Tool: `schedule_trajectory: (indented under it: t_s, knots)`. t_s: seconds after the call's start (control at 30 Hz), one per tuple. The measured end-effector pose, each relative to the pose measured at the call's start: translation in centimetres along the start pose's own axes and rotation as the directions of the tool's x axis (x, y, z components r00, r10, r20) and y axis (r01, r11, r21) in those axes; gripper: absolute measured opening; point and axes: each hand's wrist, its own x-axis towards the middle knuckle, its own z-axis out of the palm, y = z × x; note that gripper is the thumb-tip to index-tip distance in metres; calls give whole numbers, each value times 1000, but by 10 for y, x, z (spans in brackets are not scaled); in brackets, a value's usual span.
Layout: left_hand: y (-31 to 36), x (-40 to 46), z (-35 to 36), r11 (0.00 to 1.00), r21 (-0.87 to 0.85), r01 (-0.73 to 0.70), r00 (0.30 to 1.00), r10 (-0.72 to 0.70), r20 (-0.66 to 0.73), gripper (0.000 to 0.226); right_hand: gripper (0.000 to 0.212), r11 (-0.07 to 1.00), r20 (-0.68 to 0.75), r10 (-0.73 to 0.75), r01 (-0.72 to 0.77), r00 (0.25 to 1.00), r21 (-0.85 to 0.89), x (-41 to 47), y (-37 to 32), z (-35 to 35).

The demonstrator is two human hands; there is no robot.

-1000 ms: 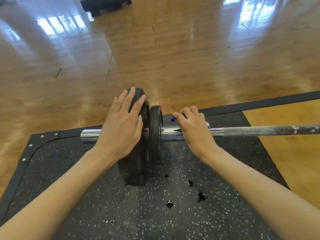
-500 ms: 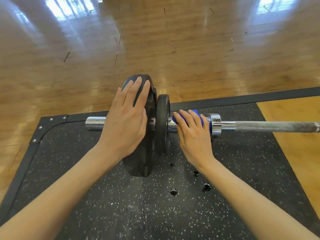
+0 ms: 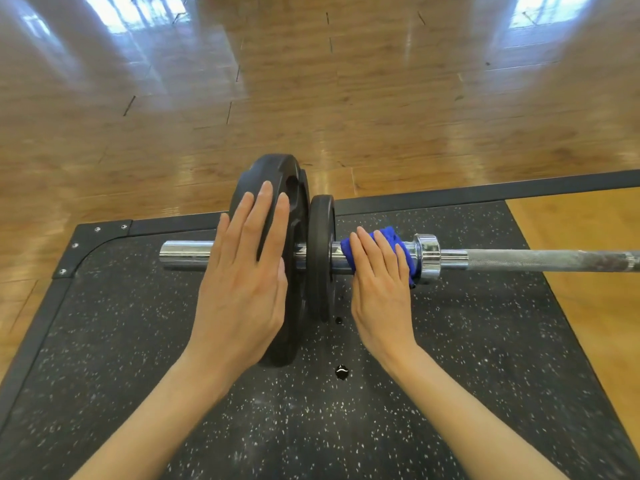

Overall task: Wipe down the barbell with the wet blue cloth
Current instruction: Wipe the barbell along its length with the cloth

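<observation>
- The long chrome steel barbell (image 3: 519, 259) lay left to right across the black speckled rubber mat (image 3: 485, 341), its sleeve carrying two plates.
- The wet blue cloth (image 3: 393, 237) was draped over the sleeve between the small black round plate (image 3: 320, 237) and the chrome collar (image 3: 427, 256).
- The right hand (image 3: 381, 289) pressed on the cloth, fingers together and bent over the sleeve.
- The left hand (image 3: 242, 282) lay flat, fingers straight, against the left face of the large black round rubber plate (image 3: 277, 181).
- Dark wet drops (image 3: 342, 371) dotted the mat near the plates.
- Glossy wooden floor (image 3: 311, 98) stretched beyond the mat's far edge.
</observation>
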Motion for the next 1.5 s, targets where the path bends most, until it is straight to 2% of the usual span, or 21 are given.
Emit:
schedule_trajectory:
  t_s: [0.17, 0.27, 0.37, 0.43, 0.57, 0.67, 0.73, 0.8, 0.87, 0.93, 1.0, 1.1, 1.23, 1.5]
  knots:
    - [9, -25, -3, 999, -31, 28, 1000, -28, -5, 67, 60, 999, -9, -30, 30, 1000, 13, -18, 0, -4]
    - [14, -38, -8, 999, -44, 26, 1000, -26, 9, 68, 55, 986, 35, -166, 166, 986, -2, -22, -1, -8]
    - [15, -36, -17, 998, -69, -12, 1000, 13, 21, 67, 42, 953, 20, -279, 279, 960, -119, -14, 23, -15]
    - [14, -23, -23, 997, -76, -35, 999, 36, 21, 65, 44, 962, 1, -242, 241, 970, -130, -12, 30, -16]
    - [10, 13, -24, 997, -72, -18, 1000, 19, 11, 58, 41, 997, -42, -81, 81, 996, -6, -14, -16, 2]
    - [6, 24, -16, 1000, -6, -25, 999, 25, 27, 55, 40, 985, -21, -151, 149, 988, -84, -11, 0, -6]
    - [5, 25, -12, 999, 25, -39, 999, 38, 36, 57, 41, 989, -26, -94, 90, 995, -113, -11, 9, -11]
    - [3, 25, -12, 999, 19, -41, 999, 41, 33, 60, 37, 999, -4, -9, 9, 1000, -45, -8, -8, -8]
    - [3, 24, -13, 1000, 3, -31, 999, 31, 27, 61, 38, 999, 18, -36, 36, 999, 17, -8, -20, 0]
    - [4, 24, -14, 1000, -10, -23, 999, 24, 36, 61, 36, 991, 35, -120, 121, 992, -57, -5, -5, -4]
    - [3, 24, -15, 999, -26, -27, 999, 28, 45, 60, 41, 988, 30, -85, 88, 996, -125, -3, 6, -10]
    - [1, 26, -17, 996, -89, -18, 999, 22, 48, 55, 38, 998, 4, 44, -44, 999, -34, -2, -20, -3]
    - [-2, 31, -18, 989, -145, 31, 999, -27, 29, 55, 35, 991, -43, 121, -118, 992, 70, -2, -42, 7]
    - [0, 38, -14, 987, -137, 83, 997, -82, 6, 54, 35, 992, -3, 115, -115, 993, 56, 1, -46, 5]
